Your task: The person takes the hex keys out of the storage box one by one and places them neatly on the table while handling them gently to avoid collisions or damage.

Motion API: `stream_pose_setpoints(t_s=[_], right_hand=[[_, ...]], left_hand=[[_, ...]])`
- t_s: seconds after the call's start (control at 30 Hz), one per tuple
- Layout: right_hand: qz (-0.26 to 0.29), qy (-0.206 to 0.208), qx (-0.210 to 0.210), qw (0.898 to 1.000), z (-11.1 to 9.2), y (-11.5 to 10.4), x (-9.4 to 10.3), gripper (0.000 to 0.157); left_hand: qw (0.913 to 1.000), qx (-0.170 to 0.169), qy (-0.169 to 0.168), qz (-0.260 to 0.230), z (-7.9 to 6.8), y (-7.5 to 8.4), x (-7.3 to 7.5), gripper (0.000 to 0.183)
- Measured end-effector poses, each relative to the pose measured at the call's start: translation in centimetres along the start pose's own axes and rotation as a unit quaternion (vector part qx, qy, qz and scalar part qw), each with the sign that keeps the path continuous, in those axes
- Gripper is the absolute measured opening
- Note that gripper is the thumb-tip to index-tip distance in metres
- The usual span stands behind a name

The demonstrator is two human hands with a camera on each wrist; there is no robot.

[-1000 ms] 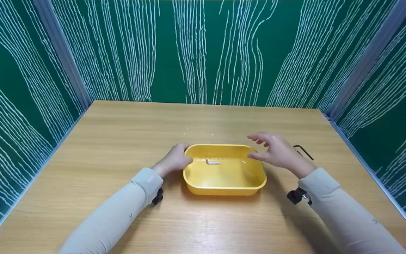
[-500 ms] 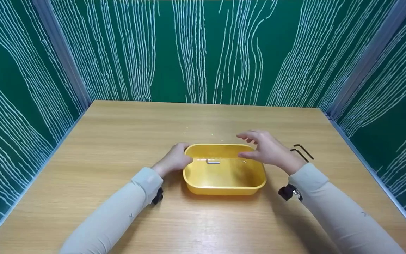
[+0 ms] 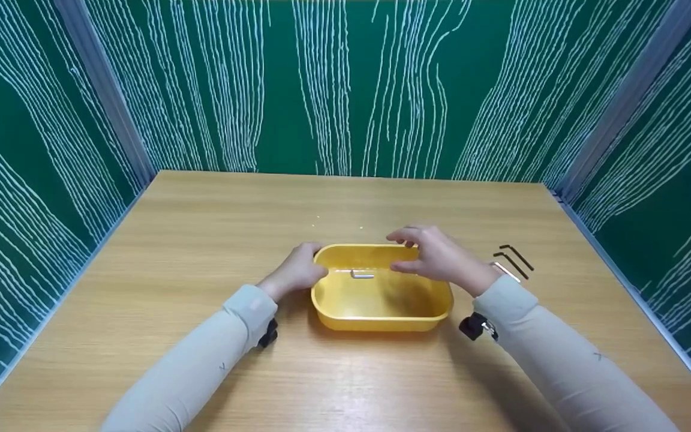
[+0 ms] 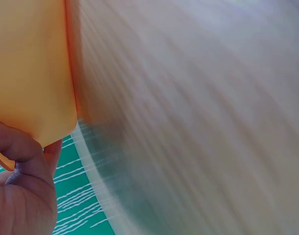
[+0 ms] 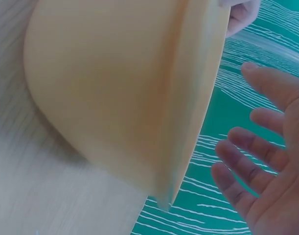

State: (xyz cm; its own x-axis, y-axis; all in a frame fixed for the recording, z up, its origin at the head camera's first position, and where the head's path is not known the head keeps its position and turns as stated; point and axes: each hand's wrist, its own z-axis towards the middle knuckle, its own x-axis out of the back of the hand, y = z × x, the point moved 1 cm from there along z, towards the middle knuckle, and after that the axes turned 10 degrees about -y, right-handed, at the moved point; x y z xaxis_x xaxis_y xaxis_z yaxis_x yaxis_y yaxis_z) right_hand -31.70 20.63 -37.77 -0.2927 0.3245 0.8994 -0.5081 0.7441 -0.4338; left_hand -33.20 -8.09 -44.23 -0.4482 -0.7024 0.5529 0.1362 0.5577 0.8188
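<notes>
A yellow plastic tub [image 3: 381, 324] rests on the table in the head view. My left hand [image 3: 297, 273] grips its left rim, thumb inside and fingers outside; the left wrist view shows curled fingers [image 4: 17, 147] at the tub's edge. Inside the tub, near its back wall, lies a small silver L-shaped hex key [image 3: 363, 276]. Above the tub's back right part hovers my right hand [image 3: 435, 257], thumb and fingers spread apart. Nothing shows between them in the right wrist view, where the hand [image 5: 271, 161] is apart from the tub wall [image 5: 105, 88].
Right of the tub, two black hex keys, one farther back [image 3: 519, 258] and one nearer [image 3: 511, 265], lie beside a silver hex key [image 3: 506, 272], partly hidden by the right wrist. Tiny pale specks [image 3: 361, 227] dot the wooden table [image 3: 231, 210]. Green patterned walls [image 3: 285, 90] enclose it.
My right hand has moved left over the tub, away from the hex keys, uncovering a second black one and then the silver one. The left hand and the tub have stayed in place.
</notes>
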Motion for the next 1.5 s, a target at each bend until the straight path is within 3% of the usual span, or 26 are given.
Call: stream_pose_setpoints(t_s=[0.57,1.07,1.23,1.37,1.5], right_hand=[[-0.006,-0.030,-0.007,1.000,1.9,-1.6,-1.8,0.047],[-0.009,-0.043,-0.028,0.999,3.5,-2.4,-3.4,0.040],[-0.025,-0.047,-0.014,0.998,3.9,-2.4,-4.1,0.029],[-0.018,-0.070,-0.033,0.997,4.1,-2.3,-4.7,0.024],[-0.019,-0.093,-0.022,0.995,4.3,-2.0,-5.2,0.016]], left_hand=[[1.0000,0.000,-0.006,-0.008,-0.1,0.0,-0.1,0.040],[0.9998,-0.007,-0.003,-0.018,-0.1,0.0,-0.1,0.045],[0.9999,-0.003,-0.005,-0.011,-0.1,0.1,0.0,0.044],[0.9999,0.002,-0.007,-0.015,-0.1,0.1,0.0,0.043],[0.9999,0.003,-0.005,-0.014,-0.1,0.1,0.0,0.042]])
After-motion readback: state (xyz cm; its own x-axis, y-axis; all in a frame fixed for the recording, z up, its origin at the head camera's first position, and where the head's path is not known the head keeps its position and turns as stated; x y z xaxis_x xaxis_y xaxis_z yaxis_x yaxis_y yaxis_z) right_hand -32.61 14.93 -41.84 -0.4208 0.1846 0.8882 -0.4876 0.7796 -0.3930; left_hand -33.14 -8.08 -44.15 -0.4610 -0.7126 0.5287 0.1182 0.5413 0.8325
